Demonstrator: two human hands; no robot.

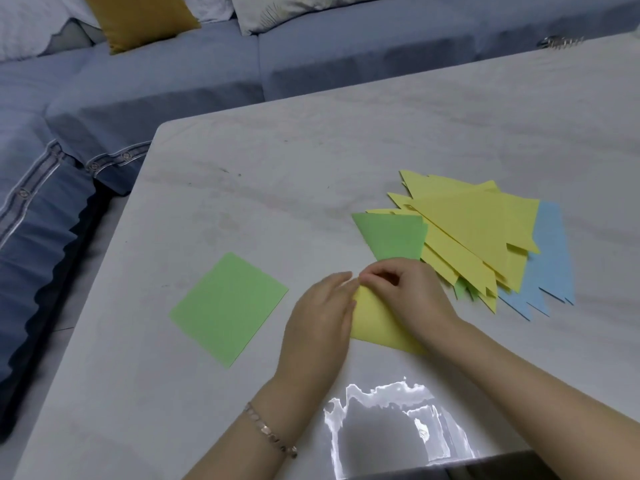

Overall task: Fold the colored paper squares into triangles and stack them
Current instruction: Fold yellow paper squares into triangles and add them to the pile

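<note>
**Head view.** A yellow sheet (375, 329) lay on the pale bench (277, 188) toward its 6 o'clock edge, showing as a pointed shape with the tip toward 12 o'clock. Both hands partly covered it.

- **Left hand:** The left hand (318, 317) rested flat along the sheet's 9 o'clock edge. Its fingers (341, 282) were nearly straight and close together, and they reached up to the tip. A bracelet (270, 432) circled this wrist.
- **Right hand:** The right hand (407, 292) lay over the sheet's 3 o'clock side, with its fingers (377, 276) curled narrow and pinching the paper at the tip. The two hands' fingertips met there.
- **Green square:** A green square (228, 308) lay unfolded and flat at 9 o'clock from the hands, apart from them.
- **Folded triangles:** A loose pile of folded triangles (467, 230) sat at 1 o'clock from the right hand. Yellow ones lay uppermost, blue ones (550, 258) stuck out at the 3 o'clock side, and a green triangle (394, 237) ran down to the right knuckles.
- **Background:** A blue sofa (173, 81) with a mustard cushion (138, 19) stood beyond the bench from 9 to 12 o'clock.
</note>
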